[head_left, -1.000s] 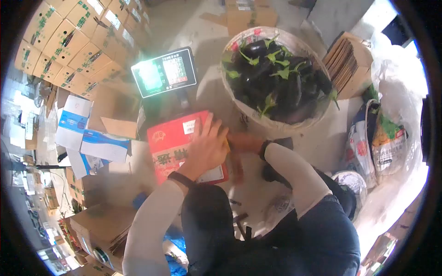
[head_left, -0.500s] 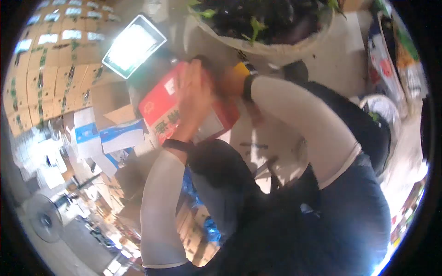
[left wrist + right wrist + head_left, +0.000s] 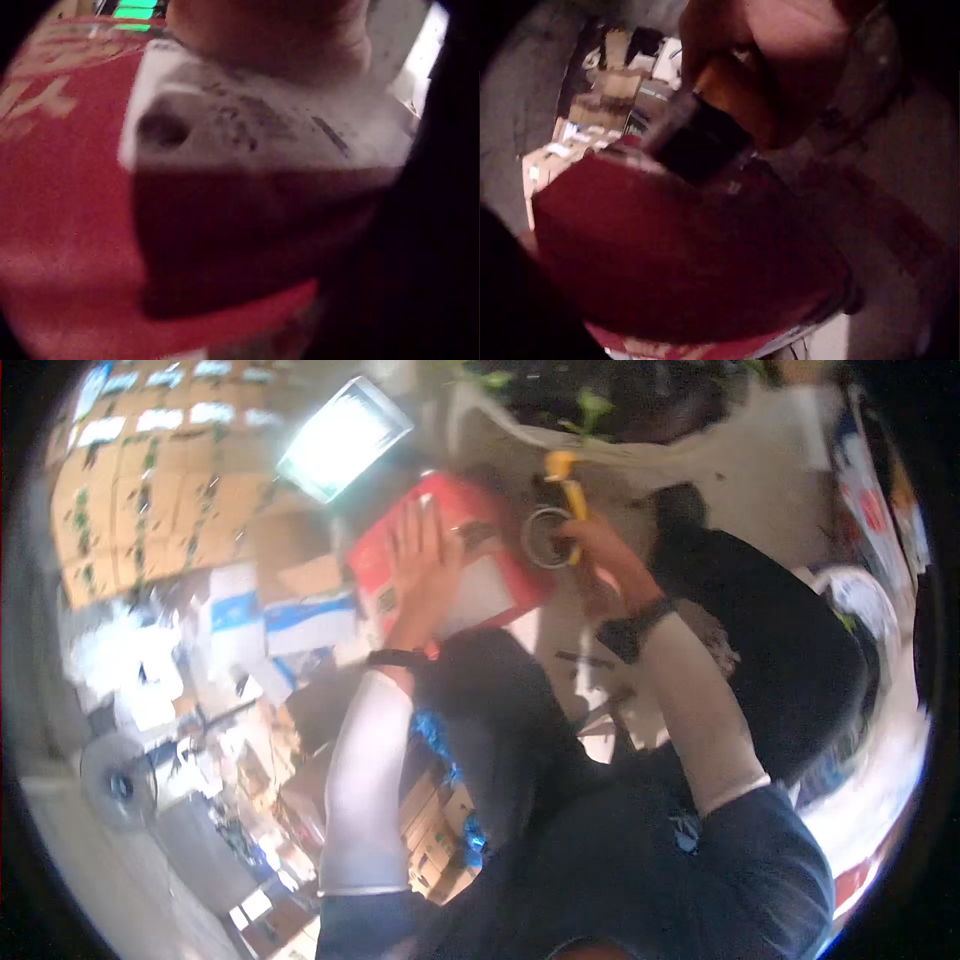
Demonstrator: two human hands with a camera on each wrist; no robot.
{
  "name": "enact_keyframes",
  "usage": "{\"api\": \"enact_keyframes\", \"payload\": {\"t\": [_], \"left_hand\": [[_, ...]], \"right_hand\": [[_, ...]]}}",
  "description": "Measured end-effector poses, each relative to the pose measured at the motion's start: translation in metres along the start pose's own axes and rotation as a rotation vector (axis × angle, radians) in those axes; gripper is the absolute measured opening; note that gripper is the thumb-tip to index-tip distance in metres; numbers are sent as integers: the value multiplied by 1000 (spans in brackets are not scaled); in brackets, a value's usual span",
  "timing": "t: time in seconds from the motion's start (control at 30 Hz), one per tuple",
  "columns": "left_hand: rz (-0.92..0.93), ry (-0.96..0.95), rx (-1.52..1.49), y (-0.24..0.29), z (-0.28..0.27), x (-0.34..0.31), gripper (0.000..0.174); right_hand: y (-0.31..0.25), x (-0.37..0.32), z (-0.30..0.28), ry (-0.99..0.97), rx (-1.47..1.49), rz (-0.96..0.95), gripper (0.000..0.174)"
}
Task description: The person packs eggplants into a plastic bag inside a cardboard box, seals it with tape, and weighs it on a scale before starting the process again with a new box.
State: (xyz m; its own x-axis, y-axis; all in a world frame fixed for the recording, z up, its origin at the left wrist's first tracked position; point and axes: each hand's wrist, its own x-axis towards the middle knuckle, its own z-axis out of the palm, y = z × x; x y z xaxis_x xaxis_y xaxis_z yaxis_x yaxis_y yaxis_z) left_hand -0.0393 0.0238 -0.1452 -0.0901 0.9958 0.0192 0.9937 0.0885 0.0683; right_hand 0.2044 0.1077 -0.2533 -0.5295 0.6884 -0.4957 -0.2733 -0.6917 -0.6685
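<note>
My left hand (image 3: 425, 565) lies with straight fingers across the top of a red cardboard box (image 3: 520, 582). A pale label (image 3: 247, 142) shows on the box beneath that hand in the left wrist view. My right hand (image 3: 618, 565) grips a yellow tape dispenser (image 3: 563, 468) just off the box's right side; its tape roll (image 3: 535, 540) appears as a pale ring. In the right wrist view, the dispenser's orange-yellow part (image 3: 731, 94) is under my fingers, and its dark end overlaps the red box (image 3: 682, 247).
Beyond the box glows a scale display (image 3: 345, 440). A basket (image 3: 600, 452) of dark eggplants stands at the top. Stacked cardboard cartons (image 3: 130, 520) rise at upper left, with an opened blue-and-white carton (image 3: 310, 625) nearer. Bags (image 3: 865, 490) stand at right.
The head view has turned and shifted. My right hand has moved away from the box to the right, bringing the tape dispenser into clear sight. My left hand stays on the box.
</note>
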Motion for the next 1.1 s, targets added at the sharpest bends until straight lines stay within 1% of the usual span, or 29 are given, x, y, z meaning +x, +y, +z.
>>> {"api": "enact_keyframes", "payload": {"t": [0.03, 0.1, 0.13, 0.17, 0.2, 0.23, 0.27, 0.3, 0.33, 0.37, 0.4, 0.43, 0.47, 0.5, 0.57, 0.63, 0.7, 0.77, 0.83, 0.87, 0.93, 0.97, 1.0, 1.03, 1.07, 1.1], "left_hand": [[-54, 17, 34, -17, -1, -15, 66], [-264, 20, 132, -48, -5, -38, 66], [-298, 34, 135, -61, -3, -46, 66], [-390, 100, -184, -74, 1, -53, 66], [-472, 173, -504, -80, -3, -58, 66], [-502, 190, -504, -86, -6, -65, 66], [-503, 125, -791, -77, -26, -63, 63], [-489, 67, -1080, -76, -31, -61, 61], [-656, 235, -1298, -98, 14, -71, 56], [-829, 178, -1653, -103, 28, -78, 54], [-988, 116, -2017, -105, 40, -89, 53], [-789, 150, -2073, -97, 55, -105, 54], [-581, 182, -2110, -91, 74, -116, 55], [-536, 177, -2121, -87, 92, -124, 55], [-614, 167, -2066, -93, 137, -132, 57], [-717, 197, -1934, -113, 187, -127, 58], [-770, 266, -1760, -132, 228, -115, 60], [-797, 334, -1714, -140, 251, -111, 61], [-595, 177, -933, -149, 262, -110, 64], [-610, 204, -933, -152, 266, -115, 64], [-501, 331, -907, -154, 276, -127, 68], [-441, 396, -888, -159, 274, -126, 70], [-465, 384, -1074, -160, 261, -129, 70], [-515, 361, -1332, -163, 242, -135, 70], [-558, 333, -1592, -165, 218, -143, 70], [-591, 313, -1811, -165, 192, -154, 70]], "right_hand": [[-1, -1, 19, -57, 0, 11, 41], [-8, 3, 49, -127, 472, -16, 38], [-10, 6, 65, -269, 579, -45, 37], [-10, 12, 80, -405, 688, -69, 36], [1, 32, 90, -238, 57, -308, 36], [18, 38, 92, -164, 314, -362, 32], [11, 24, 102, -99, 53, -419, 31], [8, 17, 109, -38, -210, -482, 30], [13, 25, 100, -228, 108, -370, 33], [18, 33, 88, -404, 425, -227, 38], [25, 31, 90, -144, 38, -207, 45], [29, 32, 92, 112, -351, -209, 53], [44, 32, 84, 179, -385, -217, 53], [63, 30, 72, 155, -269, -215, 54], [95, 26, 50, 157, -166, -178, 54], [111, 24, 30, 174, -145, -147, 54], [111, 27, 15, 177, -124, -144, 54], [103, 35, -1, 163, -105, -153, 55], [90, 47, -11, 132, -69, -168, 55], [79, 56, -17, 84, -29, -156, 55], [75, 64, -4, -14, -24, -178, 56], [74, 62, 16, -54, -54, -208, 56], [63, 42, 70, -50, -174, -324, 51], [58, 29, 111, -72, -184, -331, 51], [55, 17, 146, -261, -51, -329, 43], [52, 11, 163, -447, 85, -320, 35]]}}
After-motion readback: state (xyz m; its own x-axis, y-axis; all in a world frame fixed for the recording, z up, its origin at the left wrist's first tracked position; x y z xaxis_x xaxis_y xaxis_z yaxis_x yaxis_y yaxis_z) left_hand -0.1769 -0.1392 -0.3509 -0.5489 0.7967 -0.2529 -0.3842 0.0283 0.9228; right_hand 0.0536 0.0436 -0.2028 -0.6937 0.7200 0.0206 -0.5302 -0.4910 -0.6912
